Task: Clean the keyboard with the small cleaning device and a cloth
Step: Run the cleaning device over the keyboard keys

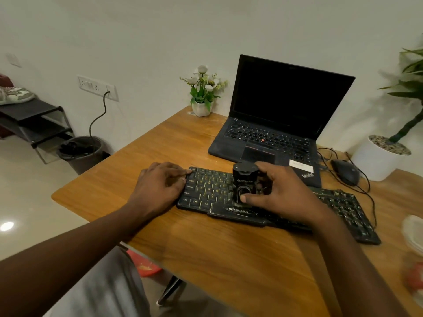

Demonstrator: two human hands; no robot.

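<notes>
A black keyboard (212,191) with yellow-lit letters lies across the wooden desk (206,248), slanting toward the right. My left hand (160,183) rests on its left end, fingers curled over the edge keys. My right hand (277,193) grips a small black cleaning device (243,179) that stands upright on the keys near the keyboard's middle, thumb at its base. A whitish cloth-like thing (414,229) lies at the desk's right edge, blurred.
An open black laptop (274,124) stands just behind the keyboard. A wired black mouse (345,171) and its cables lie to the right, near a white plant pot (377,161). A small flower pot (201,106) sits at the desk's back. A dark bin (80,152) stands on the floor at left.
</notes>
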